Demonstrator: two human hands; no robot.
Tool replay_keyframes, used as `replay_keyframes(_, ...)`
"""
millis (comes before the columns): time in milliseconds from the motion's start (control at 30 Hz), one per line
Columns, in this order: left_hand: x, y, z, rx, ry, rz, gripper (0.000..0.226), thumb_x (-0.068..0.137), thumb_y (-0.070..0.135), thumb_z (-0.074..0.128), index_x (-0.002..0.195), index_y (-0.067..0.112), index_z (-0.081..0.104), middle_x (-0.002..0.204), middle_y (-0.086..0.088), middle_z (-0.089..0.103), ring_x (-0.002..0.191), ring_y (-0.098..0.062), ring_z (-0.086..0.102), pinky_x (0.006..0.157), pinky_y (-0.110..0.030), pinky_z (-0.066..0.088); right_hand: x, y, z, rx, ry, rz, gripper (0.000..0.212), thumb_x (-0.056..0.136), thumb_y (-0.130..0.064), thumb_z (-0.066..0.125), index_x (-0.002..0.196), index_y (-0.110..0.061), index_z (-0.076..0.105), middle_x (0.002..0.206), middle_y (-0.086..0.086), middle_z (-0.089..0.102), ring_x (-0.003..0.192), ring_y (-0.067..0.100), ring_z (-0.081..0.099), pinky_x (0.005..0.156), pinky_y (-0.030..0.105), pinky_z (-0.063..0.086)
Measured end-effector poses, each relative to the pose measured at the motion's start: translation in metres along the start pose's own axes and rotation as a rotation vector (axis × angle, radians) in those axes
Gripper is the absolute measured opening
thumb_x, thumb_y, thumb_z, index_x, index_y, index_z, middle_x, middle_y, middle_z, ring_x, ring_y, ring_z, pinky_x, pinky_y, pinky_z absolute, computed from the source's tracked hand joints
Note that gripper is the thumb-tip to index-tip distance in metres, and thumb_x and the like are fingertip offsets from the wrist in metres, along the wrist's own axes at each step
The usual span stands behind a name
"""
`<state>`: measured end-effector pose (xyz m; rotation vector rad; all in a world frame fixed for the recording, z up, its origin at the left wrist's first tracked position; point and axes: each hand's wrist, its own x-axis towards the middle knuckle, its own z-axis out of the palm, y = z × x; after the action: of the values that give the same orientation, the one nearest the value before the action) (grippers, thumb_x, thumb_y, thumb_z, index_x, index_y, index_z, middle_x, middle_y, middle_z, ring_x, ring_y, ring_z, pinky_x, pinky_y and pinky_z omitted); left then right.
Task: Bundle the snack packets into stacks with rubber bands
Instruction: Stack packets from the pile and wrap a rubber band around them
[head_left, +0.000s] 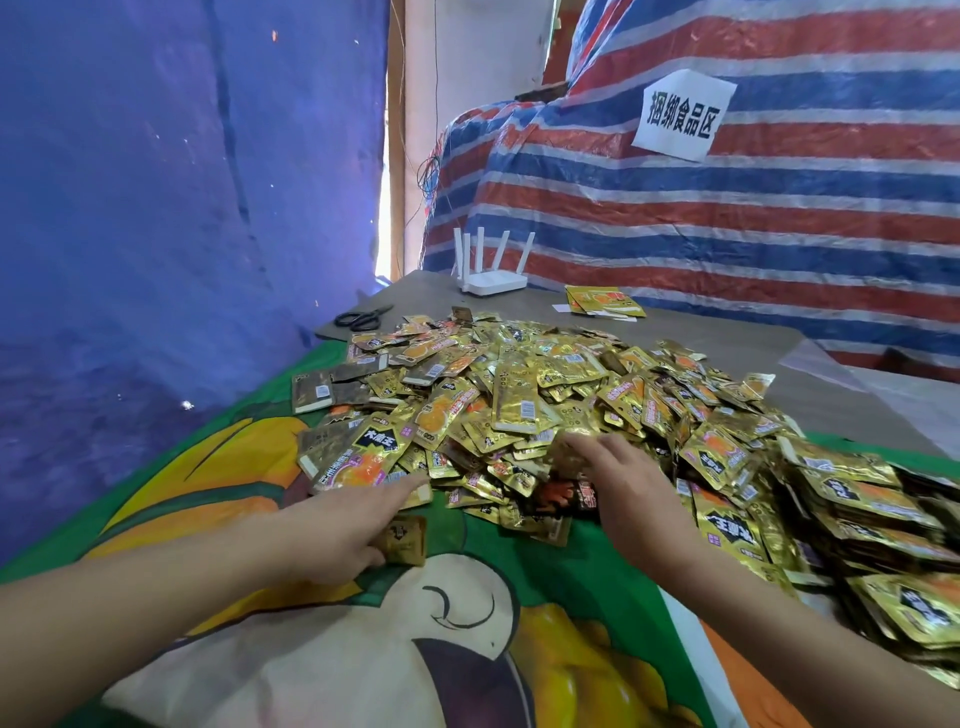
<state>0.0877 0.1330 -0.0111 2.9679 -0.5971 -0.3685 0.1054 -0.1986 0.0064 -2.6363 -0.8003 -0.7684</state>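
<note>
Head view looks down on a table draped in a cartoon-print cloth (467, 649), and most of the work appears to lie ahead; the big loose heap of gold snack packets (545, 384) spreads unsorted across the middle of the table; at the right edge, gathered stacks of packets (872, 525) sit tightly piled, which I judge to be finished or near-finished bundles, though no rubber band can be made out on them or anywhere else at this distance; a small separate batch of packets (605, 301) lies at the far side near a white router (491, 280), with black scissors (361, 317) off to the far left of the pile; a paper sign (680, 114) hangs on the striped tarp behind. The right hand (623, 483) reaches into the near edge of the heap, fingers spread and relaxed over the packets, gripping nothing that shows; the left hand (337, 530) lies flat at the heap's near-left edge, fingers extended, thumb touching a single small packet (408, 540) on the cloth. The step in hand seems to be collecting packets for a new stack.
</note>
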Motion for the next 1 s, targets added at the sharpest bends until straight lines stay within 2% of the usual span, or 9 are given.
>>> replay_keyframes(100, 0.005, 0.003, 0.003, 0.077, 0.017, 0.014, 0.053, 0.088, 0.033, 0.068, 0.136, 0.027, 0.046, 0.131, 0.005, 0.046, 0.126, -0.019, 0.047, 0.1, -0.031, 0.04, 0.004, -0.009, -0.018, 0.335, 0.04, 0.276, 0.058, 0.096, -0.002, 0.057, 0.149, -0.019, 0.041, 0.123, -0.009, 0.047, 0.102, 0.01, 0.049, 0.082, 0.026, 0.042)
replay_keyframes(233, 0.004, 0.008, 0.002, 0.055, 0.055, -0.023, 0.044, 0.092, 0.034, 0.062, 0.132, 0.029, 0.046, 0.129, 0.003, 0.056, 0.117, -0.02, 0.052, 0.094, -0.034, 0.044, 0.011, -0.019, -0.039, 0.522, -0.182, 0.396, 0.061, 0.098, -0.009, 0.058, 0.149, -0.036, 0.039, 0.126, -0.008, 0.054, 0.115, 0.015, 0.054, 0.079, 0.023, 0.055)
replay_keyframes(400, 0.004, 0.014, 0.004, 0.16, -0.056, -0.054, 0.041, 0.092, 0.031, 0.061, 0.129, 0.025, 0.043, 0.129, -0.002, 0.054, 0.118, -0.023, 0.052, 0.092, -0.036, 0.044, 0.003, -0.051, -0.022, 0.06, -0.64, 0.092, 0.093, 0.095, -0.006, 0.057, 0.148, -0.05, -0.006, 0.106, 0.003, 0.062, 0.092, 0.021, 0.057, 0.084, 0.042, 0.053)
replay_keyframes(533, 0.007, 0.016, 0.002, 0.112, -0.079, -0.099, 0.041, 0.092, 0.032, 0.061, 0.13, 0.025, 0.048, 0.133, -0.001, 0.053, 0.12, -0.022, 0.051, 0.097, -0.036, 0.045, -0.016, -0.071, 0.01, 0.254, -0.691, 0.137, 0.074, 0.095, -0.014, 0.061, 0.151, -0.034, 0.017, 0.122, 0.0, 0.059, 0.107, 0.021, 0.057, 0.091, 0.038, 0.049)
replay_keyframes(600, 0.009, 0.012, -0.005, 0.02, -0.08, -0.154, 0.042, 0.093, 0.034, 0.061, 0.132, 0.027, 0.048, 0.134, 0.001, 0.052, 0.12, -0.021, 0.051, 0.099, -0.036, 0.047, -0.018, -0.068, 0.018, 0.15, -0.692, 0.122, 0.05, 0.097, -0.018, 0.059, 0.143, -0.022, 0.038, 0.129, 0.001, 0.055, 0.117, 0.023, 0.054, 0.096, 0.037, 0.045)
replay_keyframes(700, 0.017, -0.003, -0.02, -0.124, -0.035, -0.246, 0.045, 0.092, 0.035, 0.064, 0.134, 0.026, 0.048, 0.134, 0.002, 0.051, 0.117, -0.019, 0.053, 0.098, -0.035, 0.049, -0.014, -0.069, 0.019, -0.123, -0.726, -0.06, 0.016, 0.099, -0.018, 0.053, 0.115, -0.015, 0.052, 0.112, 0.007, 0.058, 0.105, 0.03, 0.055, 0.089, 0.037, 0.038)
replay_keyframes(800, 0.027, -0.018, -0.031, -0.243, 0.073, -0.378, 0.06, 0.091, 0.034, 0.067, 0.142, 0.014, 0.042, 0.138, -0.006, 0.049, 0.117, -0.02, 0.054, 0.098, -0.033, 0.047, -0.008, -0.068, 0.017, -0.179, -0.761, -0.123, 0.019, 0.093, -0.005, 0.053, 0.102, -0.019, 0.045, 0.088, 0.002, 0.054, 0.084, 0.028, 0.052, 0.085, 0.04, 0.042)
replay_keyframes(900, 0.036, -0.029, -0.034, -0.339, 0.163, -0.487, 0.065, 0.09, 0.028, 0.068, 0.145, 0.009, 0.039, 0.131, -0.008, 0.053, 0.097, -0.014, 0.055, 0.079, -0.024, 0.048, 0.015, -0.053, 0.009, -0.01, -0.664, 0.053, 0.015, 0.095, -0.013, 0.056, 0.104, -0.023, 0.05, 0.09, -0.004, 0.058, 0.082, 0.02, 0.059, 0.068, 0.034, 0.049)
replay_keyframes(1000, 0.039, -0.033, -0.029, -0.396, 0.136, -0.537, 0.066, 0.091, 0.023, 0.066, 0.148, 0.008, 0.036, 0.134, -0.01, 0.054, 0.104, -0.019, 0.058, 0.083, -0.028, 0.052, 0.055, -0.025, -0.004, 0.335, -0.51, 0.342, 0.018, 0.096, -0.016, 0.059, 0.11, -0.027, 0.057, 0.1, -0.007, 0.064, 0.085, 0.011, 0.064, 0.067, 0.026, 0.053)
